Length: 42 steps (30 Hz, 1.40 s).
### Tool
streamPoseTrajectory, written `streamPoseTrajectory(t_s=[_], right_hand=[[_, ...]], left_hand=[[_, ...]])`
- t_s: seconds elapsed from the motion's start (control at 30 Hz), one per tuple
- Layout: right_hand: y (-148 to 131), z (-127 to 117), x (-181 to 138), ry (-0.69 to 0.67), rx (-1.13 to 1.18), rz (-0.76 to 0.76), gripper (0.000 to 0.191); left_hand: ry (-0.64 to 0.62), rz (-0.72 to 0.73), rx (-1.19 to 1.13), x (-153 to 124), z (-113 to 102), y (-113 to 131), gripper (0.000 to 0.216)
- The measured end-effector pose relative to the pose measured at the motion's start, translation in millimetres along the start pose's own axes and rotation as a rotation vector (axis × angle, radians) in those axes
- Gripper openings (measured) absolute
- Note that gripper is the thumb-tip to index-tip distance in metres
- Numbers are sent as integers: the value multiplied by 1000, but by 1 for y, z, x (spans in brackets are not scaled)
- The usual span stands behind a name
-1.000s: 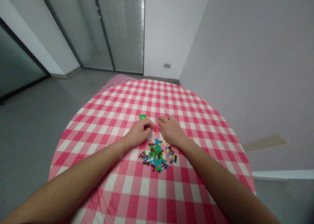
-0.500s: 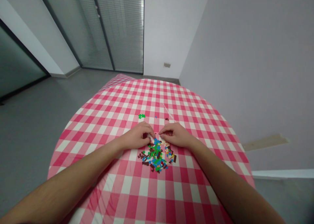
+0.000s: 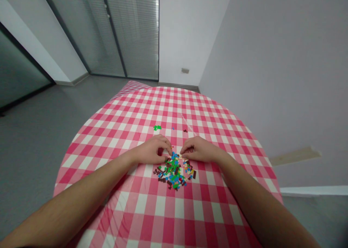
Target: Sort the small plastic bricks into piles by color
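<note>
A pile of small toy bricks (image 3: 174, 171) in blue, green, brown, red and yellow lies on the round table with a red-and-white checked cloth (image 3: 168, 211). My left hand (image 3: 153, 151) rests at the pile's far left edge, its fingers curled in a pinch. My right hand (image 3: 198, 150) sits at the pile's far right edge, also curled, fingertips down among the bricks. What either pinch holds is too small to make out. A few green bricks (image 3: 157, 127) lie apart, farther from me, and a tiny brown brick (image 3: 185, 131) lies to their right.
A grey wall stands close on the right, beyond the table's edge. Grey floor lies to the left. Glass doors with blinds (image 3: 125, 30) stand at the back, and a second checked table edge (image 3: 130, 86) shows behind.
My right hand pulled back from the far side of the table toward the pile and curled. A small brown brick now lies where it was. My left hand shifted slightly nearer the pile.
</note>
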State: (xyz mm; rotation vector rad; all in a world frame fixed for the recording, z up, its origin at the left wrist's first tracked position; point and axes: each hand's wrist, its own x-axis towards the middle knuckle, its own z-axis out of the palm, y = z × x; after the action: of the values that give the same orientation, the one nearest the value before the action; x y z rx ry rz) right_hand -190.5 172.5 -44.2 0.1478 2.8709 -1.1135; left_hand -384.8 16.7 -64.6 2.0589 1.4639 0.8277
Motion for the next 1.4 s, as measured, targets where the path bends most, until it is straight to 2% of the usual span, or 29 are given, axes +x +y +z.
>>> streamPoseTrajectory(t_s=[0.23,0.5,0.9,1.03,1.23,1.4], right_hand=[[-3,3,2,14,-22,-27,18],[1,9,3,75,18,27,17],[2,10,7,99,-96,-40,12],[5,12,8,194,-28,-3,10],[12,22,15,463,183,93,11],[12,30,20,480,356,109,9]], left_hand=[[19,8,-14,1,1,0,16],[159,-101,-130,4,7,-1,21],[163,-88,-75,5,7,0,20],[161,-101,-76,4,7,-1,18],[193,-179,-101,3,11,-3,14],[324,-268,-174,4,13,-6,14]])
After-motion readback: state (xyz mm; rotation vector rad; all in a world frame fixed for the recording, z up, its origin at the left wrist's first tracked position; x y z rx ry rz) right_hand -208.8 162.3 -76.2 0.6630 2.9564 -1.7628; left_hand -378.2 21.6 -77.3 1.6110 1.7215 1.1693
